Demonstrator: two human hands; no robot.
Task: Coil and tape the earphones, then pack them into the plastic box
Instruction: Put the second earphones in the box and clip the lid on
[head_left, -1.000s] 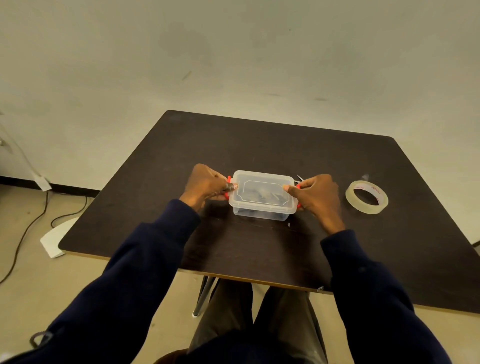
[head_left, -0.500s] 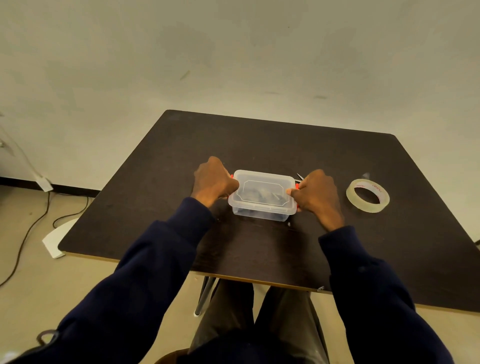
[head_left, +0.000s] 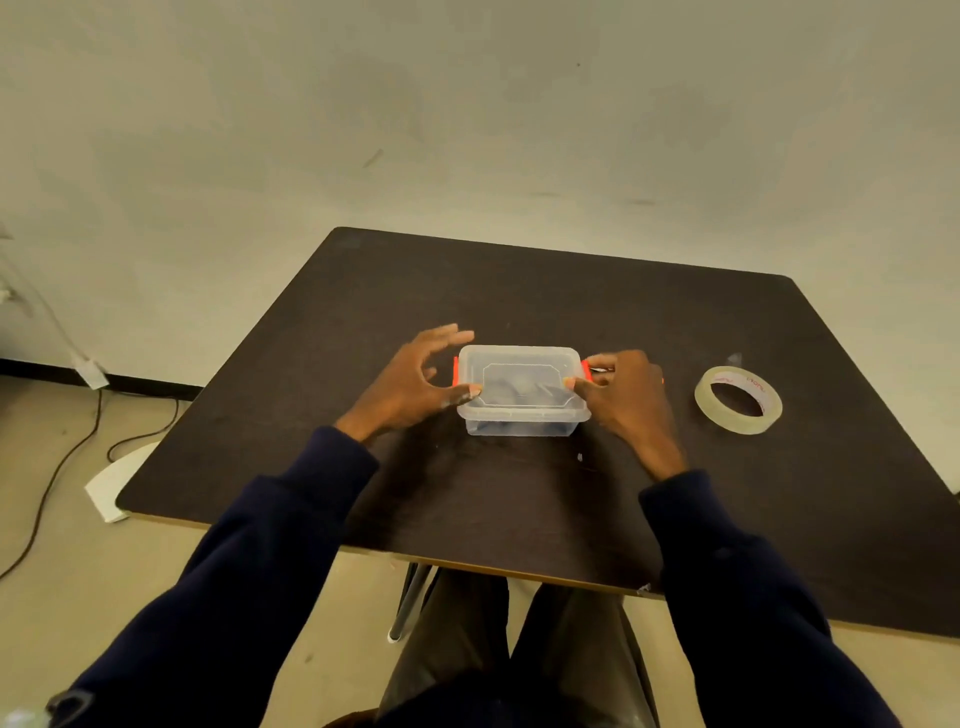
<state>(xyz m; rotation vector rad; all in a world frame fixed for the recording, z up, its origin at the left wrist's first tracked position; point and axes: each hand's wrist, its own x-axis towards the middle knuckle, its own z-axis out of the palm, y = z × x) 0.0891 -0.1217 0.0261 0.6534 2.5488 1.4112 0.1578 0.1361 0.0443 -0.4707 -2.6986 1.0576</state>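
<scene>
The clear plastic box (head_left: 522, 415) sits mid-table with its lid on and a red clip (head_left: 455, 371) at each end. A dark coil, apparently the earphones (head_left: 511, 391), shows blurred through the lid. My left hand (head_left: 415, 384) is at the box's left end, fingers spread and lifted off the clip, thumb tip touching the lid's near left corner. My right hand (head_left: 626, 392) is at the right end, thumb on the lid's corner, loosely curled fingers beside the right clip.
A roll of clear tape (head_left: 737, 399) lies flat on the dark table (head_left: 519, 499), right of my right hand. A small metal object (head_left: 602, 370) pokes out behind my right fingers. Cables and a white sheet (head_left: 111, 486) lie on the floor at left.
Both hands were closed over the red clips at the box's ends. Now my left fingers have spread away from its clip and my right hand has loosened.
</scene>
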